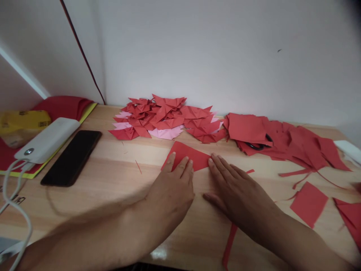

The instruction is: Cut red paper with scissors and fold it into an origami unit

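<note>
A red sheet of paper [194, 156] lies on the wooden table in front of me. My left hand [176, 180] rests on its left part with the fingers stretched out flat. At the sheet's right corner are the fingertips of my right hand [234, 184], its fingers straight and the thumb apart. Part of the sheet is hidden under my left fingers. Beyond it lies a heap of folded red and pink paper pieces [166, 118].
Red paper squares [248, 128] are piled at the back right, with black scissor handles [259, 146] partly under them. Cut strips [229, 244] and a loose square [309, 205] lie to the right. At left are a black phone [72, 158] and a white power bank [47, 139] with a cable.
</note>
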A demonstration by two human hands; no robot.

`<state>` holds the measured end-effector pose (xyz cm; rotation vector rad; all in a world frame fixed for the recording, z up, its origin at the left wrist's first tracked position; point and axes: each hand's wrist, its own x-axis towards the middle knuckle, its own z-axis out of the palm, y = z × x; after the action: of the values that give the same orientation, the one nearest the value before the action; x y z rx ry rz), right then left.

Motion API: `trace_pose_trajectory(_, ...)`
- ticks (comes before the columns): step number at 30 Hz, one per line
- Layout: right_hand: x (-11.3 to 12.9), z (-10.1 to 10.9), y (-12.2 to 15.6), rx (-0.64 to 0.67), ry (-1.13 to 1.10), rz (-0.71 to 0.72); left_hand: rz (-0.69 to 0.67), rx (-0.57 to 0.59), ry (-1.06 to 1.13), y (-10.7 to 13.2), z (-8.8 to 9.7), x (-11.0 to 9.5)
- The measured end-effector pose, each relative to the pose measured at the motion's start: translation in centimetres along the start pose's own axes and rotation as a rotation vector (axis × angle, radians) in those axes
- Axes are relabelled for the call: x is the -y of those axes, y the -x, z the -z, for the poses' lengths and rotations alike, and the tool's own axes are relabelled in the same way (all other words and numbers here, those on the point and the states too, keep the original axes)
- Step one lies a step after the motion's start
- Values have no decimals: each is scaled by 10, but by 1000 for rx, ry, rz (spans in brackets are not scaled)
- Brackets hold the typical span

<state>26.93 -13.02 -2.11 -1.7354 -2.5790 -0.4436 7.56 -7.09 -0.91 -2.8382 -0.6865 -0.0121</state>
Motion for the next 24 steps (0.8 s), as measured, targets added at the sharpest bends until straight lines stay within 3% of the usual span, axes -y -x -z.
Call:
trace_pose_trajectory(12,-1,1,0,38,-7,-16,28,45,-61,7,-1,-6)
trace_pose_trajectory(18,-1,3,-2,80,-4,-10,90,91,-31,23,1,-2)
trace_pose_trajectory(24,0,5,-4,153,-45,-48,19,74,1,30,3,9)
